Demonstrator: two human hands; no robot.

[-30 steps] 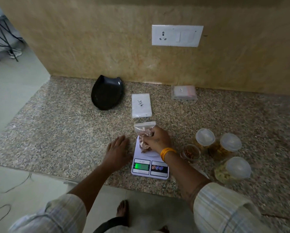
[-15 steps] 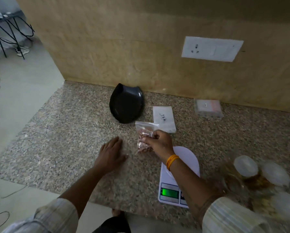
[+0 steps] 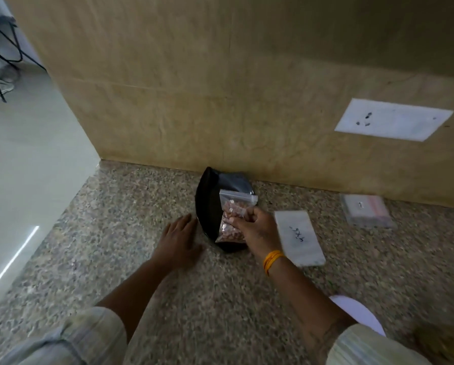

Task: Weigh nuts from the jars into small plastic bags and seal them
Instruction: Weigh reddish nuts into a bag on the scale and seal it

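My right hand (image 3: 254, 230) grips a small clear zip bag of reddish-brown nuts (image 3: 232, 219) and holds it over the black tray (image 3: 207, 206) near the back wall. My left hand (image 3: 177, 239) lies flat, fingers straight, on the granite counter (image 3: 115, 246) just left of the tray. Only the white platform of the scale (image 3: 362, 313) shows, at the lower right behind my right forearm. The jars are almost out of view; a blurred edge of one shows at the bottom right corner.
A white packet of bags with handwriting (image 3: 298, 241) lies right of my right hand. A clear pack of bags (image 3: 366, 214) sits further right by the wall. The wall carries a white socket plate (image 3: 393, 119). The counter's left edge drops to the floor.
My right hand lifted the nut bag off the scale and carried it left and back, over the black tray. The view swung left, so the scale and jars slid out at the right.
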